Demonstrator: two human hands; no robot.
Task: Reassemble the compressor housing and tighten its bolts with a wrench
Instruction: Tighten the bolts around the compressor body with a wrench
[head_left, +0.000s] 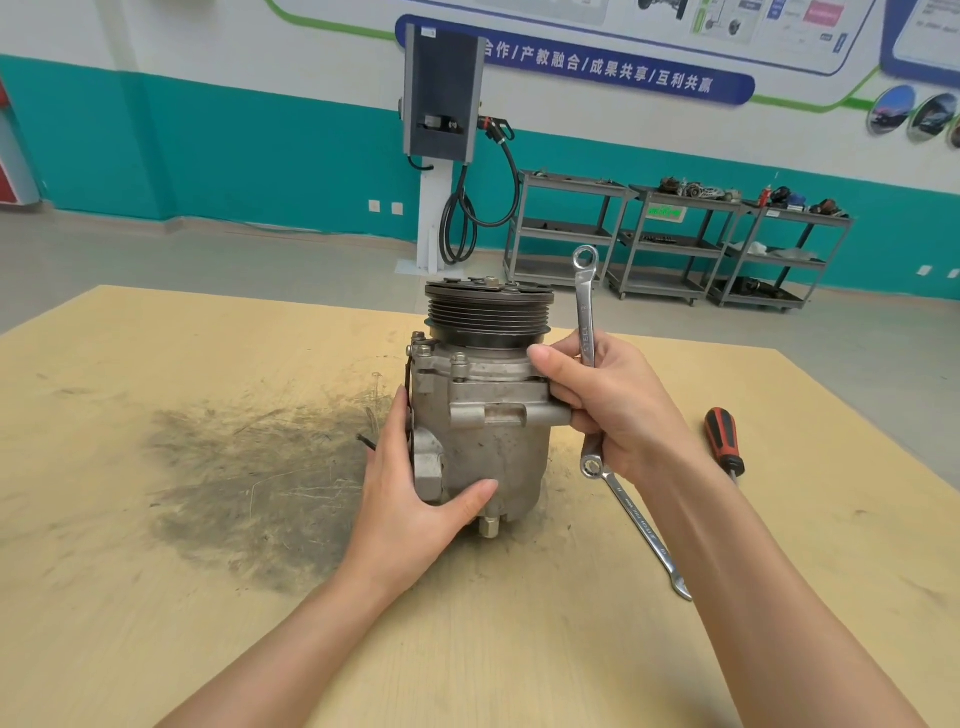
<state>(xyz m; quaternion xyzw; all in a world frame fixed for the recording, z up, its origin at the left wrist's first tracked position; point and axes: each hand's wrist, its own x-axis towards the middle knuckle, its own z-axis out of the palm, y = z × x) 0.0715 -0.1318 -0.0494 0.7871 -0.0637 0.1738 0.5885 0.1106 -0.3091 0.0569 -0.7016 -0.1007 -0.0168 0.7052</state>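
The grey metal compressor (493, 447) stands upright on the wooden table (208, 597), its black grooved pulley (488, 314) on top and several bolts (459, 359) around the upper flange. My left hand (415, 499) grips the lower left side of the housing, thumb across the front. My right hand (608, 405) holds a silver ring wrench (586, 301) upright, its ring end above the hand, while the thumb presses the compressor's upper right edge. A second wrench (639, 525) lies on the table beside my right wrist.
A red and black screwdriver (723, 441) lies to the right on the table. A dark grease stain (249, 478) spreads left of the compressor. Beyond the table stand a charging unit (441, 104) with cable and grey shelf carts (675, 239) along the wall.
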